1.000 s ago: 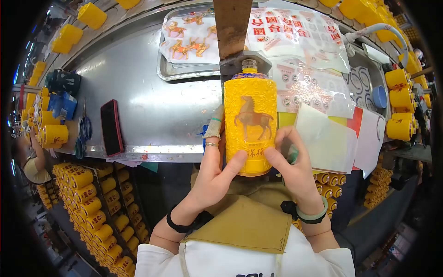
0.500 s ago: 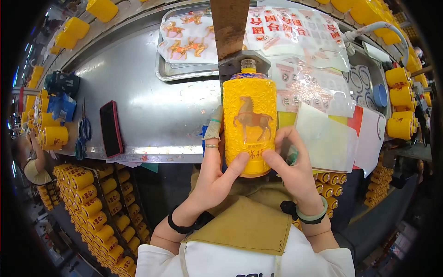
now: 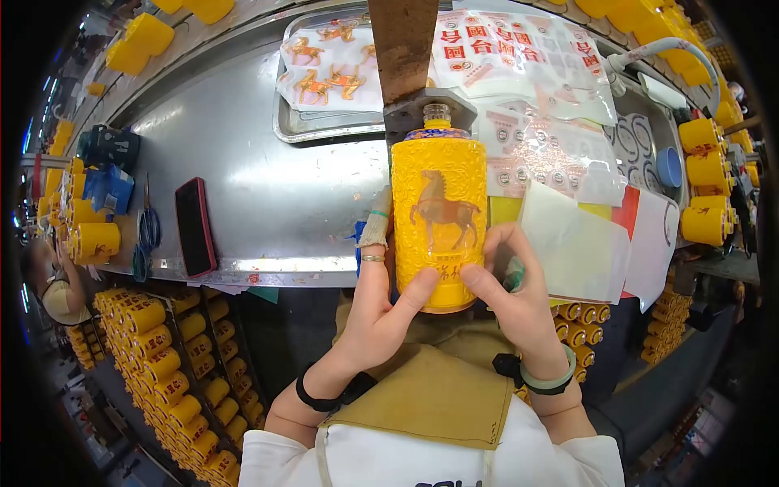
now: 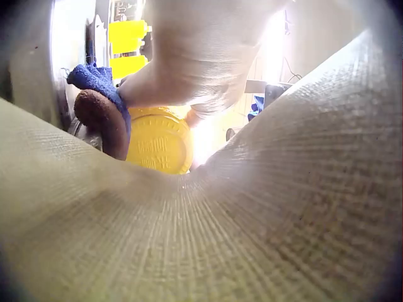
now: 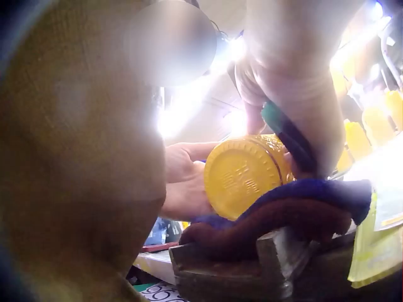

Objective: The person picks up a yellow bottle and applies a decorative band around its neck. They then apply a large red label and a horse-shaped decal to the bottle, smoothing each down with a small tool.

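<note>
A yellow embossed bottle (image 3: 442, 158) with a brown horse picture lies with its clear glass neck pointing away from me in the head view. My left hand (image 3: 373, 316) holds its left side, the thumb on the lower front beside dark lettering. A pale cover with a green band wraps one left finger. From the right, my right hand (image 3: 519, 296) steadies the bottle, its thumb also against the lettering and its fingers bent at the side. Something green (image 3: 514, 274) shows among those fingers. Under the bottle, a blue and brown cloth (image 5: 283, 211) pads a support in the right wrist view.
A phone (image 3: 195, 227) and scissors (image 3: 146, 231) lie on the metal table, left. Beyond are a tray (image 3: 296, 130) with horse decals and red-printed sheets (image 3: 511, 53). A dark post (image 3: 402, 45) rises past the bottle neck. Yellow bottles (image 3: 154, 357) stack below left.
Both thumbs stay at the lettering, with the left thumb shifted slightly right. Yellow bottles at the far upper left have moved rightward along the back.
</note>
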`<action>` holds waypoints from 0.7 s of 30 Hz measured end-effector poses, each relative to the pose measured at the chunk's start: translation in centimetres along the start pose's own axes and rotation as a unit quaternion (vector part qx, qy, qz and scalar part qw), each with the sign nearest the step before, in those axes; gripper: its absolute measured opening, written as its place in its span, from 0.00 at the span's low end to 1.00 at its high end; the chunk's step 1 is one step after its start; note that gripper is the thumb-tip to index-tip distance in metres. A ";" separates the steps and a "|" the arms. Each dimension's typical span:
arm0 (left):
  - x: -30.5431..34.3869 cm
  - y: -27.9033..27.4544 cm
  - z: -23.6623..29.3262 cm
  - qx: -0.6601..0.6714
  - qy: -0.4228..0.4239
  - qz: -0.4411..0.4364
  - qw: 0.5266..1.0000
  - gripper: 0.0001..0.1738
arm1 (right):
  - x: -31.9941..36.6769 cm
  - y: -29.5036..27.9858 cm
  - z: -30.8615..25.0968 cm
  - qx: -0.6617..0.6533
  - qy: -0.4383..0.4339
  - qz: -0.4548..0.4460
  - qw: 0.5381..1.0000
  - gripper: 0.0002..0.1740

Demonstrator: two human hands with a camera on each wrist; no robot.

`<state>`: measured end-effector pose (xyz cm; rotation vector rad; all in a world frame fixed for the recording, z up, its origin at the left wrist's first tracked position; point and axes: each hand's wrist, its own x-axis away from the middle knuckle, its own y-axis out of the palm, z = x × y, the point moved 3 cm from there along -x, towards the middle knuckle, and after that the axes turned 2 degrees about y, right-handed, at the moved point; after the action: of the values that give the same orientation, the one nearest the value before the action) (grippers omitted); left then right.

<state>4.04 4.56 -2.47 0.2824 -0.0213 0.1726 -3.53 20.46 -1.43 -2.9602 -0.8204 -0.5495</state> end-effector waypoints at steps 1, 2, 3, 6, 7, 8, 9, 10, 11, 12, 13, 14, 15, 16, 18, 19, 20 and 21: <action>0.0 -0.1 0.0 -0.004 0.002 -0.002 1.000 0.45 | 0.0 0.0 0.0 0.001 -0.001 0.000 1.000 0.17; 0.0 -0.1 -0.1 -0.008 0.004 -0.004 1.000 0.45 | 0.0 0.0 0.0 0.001 -0.001 0.000 1.000 0.17; 0.1 -0.1 -0.1 -0.008 0.004 -0.004 1.000 0.45 | 0.0 0.0 0.0 0.002 -0.003 0.001 1.000 0.17; 0.2 -0.1 0.0 -0.006 -0.006 -0.003 1.000 0.45 | 0.0 0.0 0.0 -0.002 -0.002 -0.001 1.000 0.17; 0.2 -0.1 0.0 -0.018 -0.005 -0.005 1.000 0.45 | 0.0 0.0 0.0 -0.006 -0.001 -0.003 1.000 0.17; 0.2 -0.1 0.0 -0.029 -0.005 -0.007 1.000 0.45 | 0.0 0.0 0.0 -0.006 -0.001 -0.003 1.000 0.17; 0.2 -0.1 0.0 -0.029 -0.006 -0.007 1.000 0.45 | 0.0 0.0 0.0 -0.010 -0.001 -0.004 1.000 0.17; 0.3 0.0 0.0 -0.031 -0.004 -0.005 1.000 0.45 | 0.0 0.1 0.1 -0.014 -0.001 -0.005 1.000 0.17; 0.3 0.0 0.1 -0.032 -0.002 -0.003 0.999 0.45 | 0.0 0.0 0.1 -0.014 0.000 -0.005 1.000 0.17; 0.4 0.1 0.0 -0.032 -0.002 -0.003 0.999 0.45 | -0.1 0.0 0.2 -0.012 0.002 -0.005 1.000 0.17; 0.4 0.1 -0.1 -0.038 0.001 -0.002 0.999 0.45 | -0.1 0.0 0.2 -0.011 0.005 -0.006 1.000 0.17; 0.4 0.1 -0.1 -0.044 0.005 0.000 0.999 0.45 | -0.1 0.0 0.2 -0.011 0.005 -0.006 1.000 0.17; 0.4 0.2 -0.1 -0.045 0.005 0.000 0.999 0.45 | -0.1 0.0 0.2 -0.011 0.005 -0.004 1.000 0.18; 0.3 0.3 0.0 -0.036 0.005 0.003 0.999 0.45 | -0.1 0.0 0.1 -0.010 0.006 -0.002 1.000 0.18; 0.3 0.3 0.2 -0.029 0.006 0.005 1.000 0.46 | 0.0 0.0 0.0 -0.019 0.012 -0.006 1.000 0.17; 0.2 0.4 0.2 -0.015 0.002 0.009 1.000 0.46 | 0.1 0.0 -0.1 -0.027 0.017 -0.008 0.999 0.17; 0.1 0.3 0.3 -0.002 -0.001 0.013 1.000 0.46 | 0.1 -0.4 -0.2 -0.027 0.017 -0.009 0.999 0.17; 0.1 0.3 0.1 -0.002 0.000 0.014 1.000 0.46 | 0.1 -0.8 -0.4 -0.015 0.008 -0.025 1.000 0.16</action>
<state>4.06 4.82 -2.27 0.2774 -0.0256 0.1995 -4.04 21.16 -1.09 -2.9654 -0.8950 -0.5926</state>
